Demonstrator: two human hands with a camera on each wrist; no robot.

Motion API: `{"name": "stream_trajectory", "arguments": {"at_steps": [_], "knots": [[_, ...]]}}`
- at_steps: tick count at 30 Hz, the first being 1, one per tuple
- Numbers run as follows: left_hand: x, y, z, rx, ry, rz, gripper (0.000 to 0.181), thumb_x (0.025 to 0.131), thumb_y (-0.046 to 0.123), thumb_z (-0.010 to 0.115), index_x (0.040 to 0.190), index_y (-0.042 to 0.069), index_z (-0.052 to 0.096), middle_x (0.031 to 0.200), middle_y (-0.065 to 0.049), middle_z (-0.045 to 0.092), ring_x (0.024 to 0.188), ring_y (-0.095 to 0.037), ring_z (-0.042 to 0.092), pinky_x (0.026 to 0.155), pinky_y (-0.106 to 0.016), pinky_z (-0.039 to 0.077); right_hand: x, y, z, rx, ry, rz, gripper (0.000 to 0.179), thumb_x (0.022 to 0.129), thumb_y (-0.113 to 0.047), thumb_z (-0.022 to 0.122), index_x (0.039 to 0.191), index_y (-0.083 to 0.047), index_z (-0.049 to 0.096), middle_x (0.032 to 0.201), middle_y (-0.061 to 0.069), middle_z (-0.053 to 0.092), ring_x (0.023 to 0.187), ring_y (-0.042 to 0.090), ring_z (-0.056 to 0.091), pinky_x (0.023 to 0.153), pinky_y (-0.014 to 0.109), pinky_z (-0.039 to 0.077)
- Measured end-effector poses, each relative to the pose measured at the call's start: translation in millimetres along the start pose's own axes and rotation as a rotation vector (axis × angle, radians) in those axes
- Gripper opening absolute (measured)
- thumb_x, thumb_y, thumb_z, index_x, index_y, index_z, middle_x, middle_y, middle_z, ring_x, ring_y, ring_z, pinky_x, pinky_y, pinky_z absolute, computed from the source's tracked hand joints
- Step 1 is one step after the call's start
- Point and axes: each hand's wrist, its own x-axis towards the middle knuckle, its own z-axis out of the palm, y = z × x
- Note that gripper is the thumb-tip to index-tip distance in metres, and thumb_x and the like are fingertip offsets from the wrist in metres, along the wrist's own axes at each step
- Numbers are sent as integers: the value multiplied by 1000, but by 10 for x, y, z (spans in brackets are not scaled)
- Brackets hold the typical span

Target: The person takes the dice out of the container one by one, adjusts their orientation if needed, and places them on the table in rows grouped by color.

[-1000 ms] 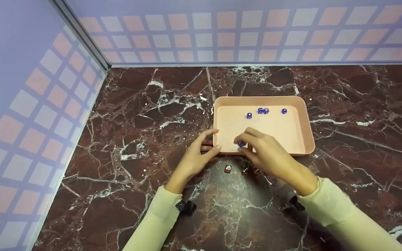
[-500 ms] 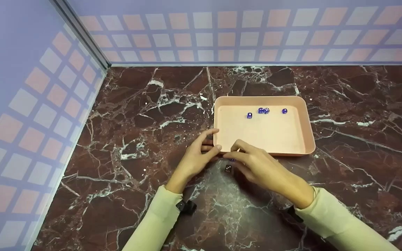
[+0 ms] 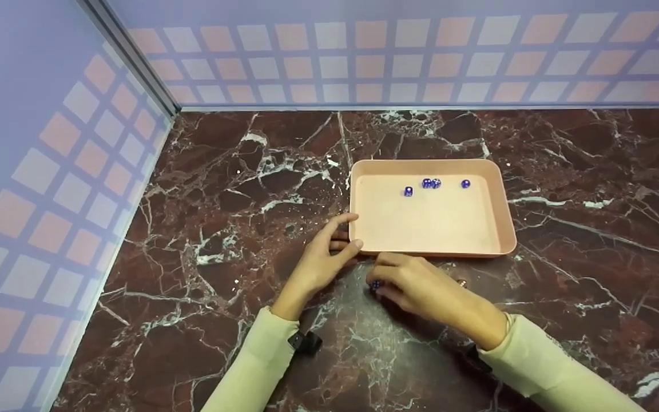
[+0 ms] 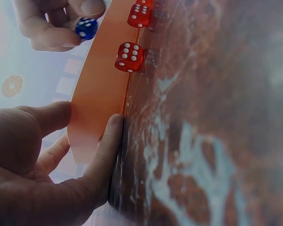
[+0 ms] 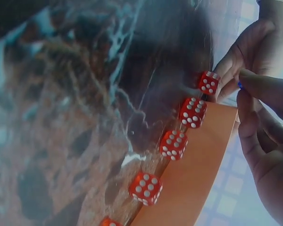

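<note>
Square-patterned walls (image 3: 401, 34) edge a dark, white-veined table (image 3: 592, 171). Just in front of the tray (image 3: 432, 223), the right hand (image 3: 421, 286) pinches one blue die (image 3: 375, 284); the left hand (image 3: 321, 260), fingers spread, touches the tray's corner. I count four blue dice (image 3: 427, 183) inside and five red dice (image 5: 193, 112) outside.

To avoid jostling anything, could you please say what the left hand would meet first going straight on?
Likely the tray, at its near left corner, which the left hand appears to be touching.
</note>
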Motion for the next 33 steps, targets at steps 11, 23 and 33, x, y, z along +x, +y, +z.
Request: {"name": "stream_trajectory", "arguments": {"at_steps": [11, 23, 33], "knots": [[-6, -21, -7, 11, -8, 4, 52, 105, 20, 69, 154, 19, 52, 129, -19, 60, 114, -32, 67, 89, -36, 68, 17, -14, 137, -78, -58, -32, 15, 86, -3, 83, 99, -8, 77, 96, 2, 65, 86, 19, 67, 79, 33, 66], [-4, -19, -24, 10, -19, 25, 52, 105, 20, 69, 154, 16, 51, 128, -20, 59, 112, -32, 67, 88, -36, 68, 12, -38, 158, -80, -133, 21, 16, 88, -6, 84, 102, -9, 76, 98, 2, 68, 88, 20, 68, 81, 35, 67], [10, -6, -24, -19, -23, 6, 51, 104, 19, 70, 152, 16, 52, 128, -22, 57, 112, -32, 66, 89, -36, 68, 24, -40, 158, -74, -137, 8, 18, 86, -4, 84, 102, -8, 76, 99, 3, 71, 89, 20, 70, 83, 34, 67]]}}
